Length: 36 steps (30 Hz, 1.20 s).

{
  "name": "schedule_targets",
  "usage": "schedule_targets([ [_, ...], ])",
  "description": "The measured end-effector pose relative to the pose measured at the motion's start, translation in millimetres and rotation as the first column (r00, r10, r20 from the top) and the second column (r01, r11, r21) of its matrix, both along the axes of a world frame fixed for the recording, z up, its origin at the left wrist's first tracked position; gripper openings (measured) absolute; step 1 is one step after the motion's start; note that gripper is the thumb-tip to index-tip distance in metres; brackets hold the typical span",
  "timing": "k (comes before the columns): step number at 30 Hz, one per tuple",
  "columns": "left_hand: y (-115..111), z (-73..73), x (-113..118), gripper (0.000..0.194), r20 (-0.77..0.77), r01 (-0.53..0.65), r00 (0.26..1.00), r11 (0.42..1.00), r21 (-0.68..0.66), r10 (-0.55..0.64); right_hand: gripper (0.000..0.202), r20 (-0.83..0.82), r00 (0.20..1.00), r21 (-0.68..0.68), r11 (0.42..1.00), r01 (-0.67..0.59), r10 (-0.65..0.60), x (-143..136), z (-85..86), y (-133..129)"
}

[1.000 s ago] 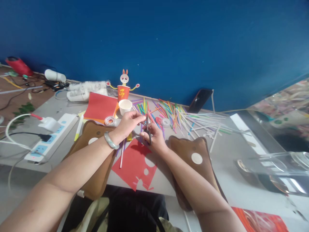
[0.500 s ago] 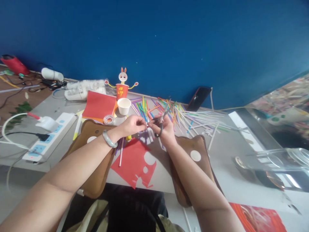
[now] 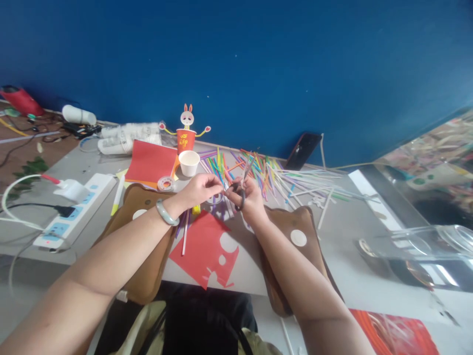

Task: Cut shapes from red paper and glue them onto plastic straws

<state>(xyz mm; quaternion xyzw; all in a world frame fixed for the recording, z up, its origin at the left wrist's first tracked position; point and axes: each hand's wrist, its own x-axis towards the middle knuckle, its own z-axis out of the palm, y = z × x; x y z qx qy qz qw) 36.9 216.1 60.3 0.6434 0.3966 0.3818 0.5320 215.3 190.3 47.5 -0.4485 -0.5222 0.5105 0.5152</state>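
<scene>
Head view: over the grey table (blue wall behind), right hand clamps scissors, left hand pinched together.

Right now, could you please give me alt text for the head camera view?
A person's right hand holds dark-handled scissors close to their left hand, over a cluttered table. Beyond stand a white paper cup and a red cup topped by a paper rabbit; colourful straws lie to the right, cut red paper nearer.

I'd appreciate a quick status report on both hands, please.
Left hand pinched shut near right fingertips. Right hand holding scissors. Cut red paper flat below. White cup upright beyond left hand.
</scene>
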Motion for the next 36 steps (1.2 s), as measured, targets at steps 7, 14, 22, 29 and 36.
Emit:
schedule_targets([
  [7,-2,0.8,3,0.015,0.022,-0.021,0.999,0.998,-0.061,0.023,0.051,-0.097,0.988,-0.046,0.993,0.112,-0.116,-3,-5.9,3],
  [14,-1,-0.8,6,0.017,0.021,-0.047,0.999,0.998,-0.046,0.048,0.05,-0.12,0.985,-0.031,0.992,0.123,-0.126,-5,-7.7,2],
  [22,-1,-0.6,3,0.017,0.008,-0.054,0.999,0.998,-0.031,0.054,0.05,-0.055,0.991,0.007,0.993,0.121,-0.12,-5,-5.9,0],
  [29,5,5.4,-8,0.018,0.116,-0.092,0.988,0.992,-0.081,0.101,0.044,0.319,0.941,0.097,0.984,-0.152,0.114,3,1.7,-3],
  [36,12,1.3,-11,0.018,0.183,-0.133,0.972,0.986,-0.103,0.151,0.045,0.396,0.88,-0.004,0.959,-0.283,0.262,3,2.3,-4],
])
